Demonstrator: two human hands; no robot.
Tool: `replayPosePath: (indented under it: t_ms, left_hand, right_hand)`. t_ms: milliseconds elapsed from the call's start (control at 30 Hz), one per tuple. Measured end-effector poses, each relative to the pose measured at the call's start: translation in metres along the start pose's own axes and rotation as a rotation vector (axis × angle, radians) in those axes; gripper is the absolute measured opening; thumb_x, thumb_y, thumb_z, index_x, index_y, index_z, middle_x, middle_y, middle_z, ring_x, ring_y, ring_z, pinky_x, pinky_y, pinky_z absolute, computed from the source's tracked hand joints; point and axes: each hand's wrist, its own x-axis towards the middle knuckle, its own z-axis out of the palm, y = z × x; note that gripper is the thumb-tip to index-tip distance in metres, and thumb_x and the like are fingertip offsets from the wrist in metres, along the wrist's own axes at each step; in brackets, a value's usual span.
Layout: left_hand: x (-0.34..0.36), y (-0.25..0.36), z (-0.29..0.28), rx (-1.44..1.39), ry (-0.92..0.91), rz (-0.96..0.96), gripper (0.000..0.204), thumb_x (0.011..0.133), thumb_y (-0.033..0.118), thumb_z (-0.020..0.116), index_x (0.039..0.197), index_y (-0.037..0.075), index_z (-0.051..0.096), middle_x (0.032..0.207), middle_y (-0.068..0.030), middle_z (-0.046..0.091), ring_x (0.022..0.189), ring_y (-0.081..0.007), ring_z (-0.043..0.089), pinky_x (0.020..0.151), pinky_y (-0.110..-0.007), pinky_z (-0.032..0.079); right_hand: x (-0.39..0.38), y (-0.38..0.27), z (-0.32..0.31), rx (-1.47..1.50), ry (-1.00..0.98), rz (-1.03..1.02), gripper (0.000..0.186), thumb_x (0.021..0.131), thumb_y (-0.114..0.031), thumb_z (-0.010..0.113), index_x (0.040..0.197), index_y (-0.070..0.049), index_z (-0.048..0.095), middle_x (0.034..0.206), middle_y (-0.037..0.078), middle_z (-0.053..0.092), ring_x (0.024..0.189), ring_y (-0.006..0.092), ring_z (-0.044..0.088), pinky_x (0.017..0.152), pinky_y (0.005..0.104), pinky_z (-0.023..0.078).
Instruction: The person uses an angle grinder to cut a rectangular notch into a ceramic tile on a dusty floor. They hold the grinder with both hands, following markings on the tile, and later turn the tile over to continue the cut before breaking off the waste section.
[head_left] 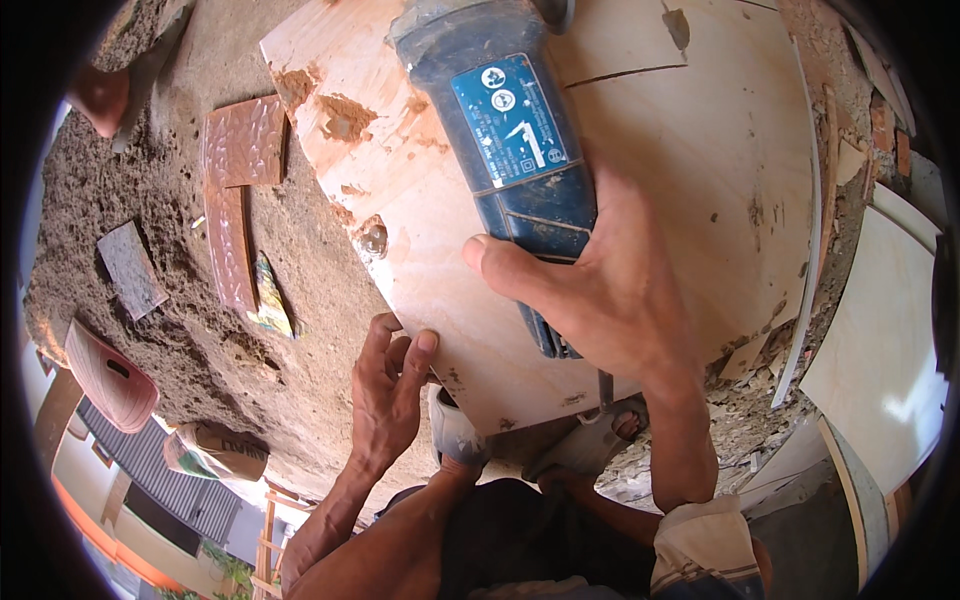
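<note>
My right hand (620, 300) is wrapped round the body of a dusty blue power tool (510, 200), which lies over a large pale marbled tile (720, 200). The tool's head runs past the top edge of the view, and its cord hangs toward my body. Dark straight lines and a small broken spot mark the tile's upper right, and reddish mortar smears its left side. My left hand (390, 390) is closed on the tile's lower left edge, with the thumb on top and the fingers partly hidden.
Brown tile pieces (240, 145), a grey offcut (132, 268), a pink object (110, 375) and a sack (215, 450) lie on dirty ground at left. Pale tiles (875, 340) and rubble are at right. My feet (590, 450) are under the tile; another bare foot (100, 100) shows upper left.
</note>
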Motion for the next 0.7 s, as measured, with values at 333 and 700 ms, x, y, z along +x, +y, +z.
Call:
replayPosePath:
  t_ms: [333, 700]
  left_hand:
    - [0.002, -0.003, -0.005, 0.043, -0.031, 0.009, 0.042, 0.118, 0.034, 0.062, 0.139, -0.001, 0.053, 0.109, -0.0199, 0.079, 0.096, -0.0196, 0.075, 0.085, -0.037, 0.064]
    - [0.002, -0.003, -0.004, 0.067, -0.033, 0.022, 0.044, 0.118, 0.036, 0.061, 0.139, -0.002, 0.053, 0.112, -0.0217, 0.079, 0.1, -0.0223, 0.077, 0.088, -0.038, 0.067]
  right_hand:
    - [-0.006, 0.005, -0.001, 0.012, -0.014, 0.001, 0.057, 0.082, -0.033, 0.094, 0.121, 0.0, 0.069, 0.094, 0.005, 0.069, 0.081, 0.0151, 0.067, 0.076, 0.0344, 0.057]
    - [-0.014, 0.006, -0.003, 0.037, -0.023, 0.019, 0.058, 0.082, -0.032, 0.094, 0.122, 0.001, 0.069, 0.095, 0.005, 0.069, 0.082, 0.0154, 0.066, 0.076, 0.0345, 0.057]
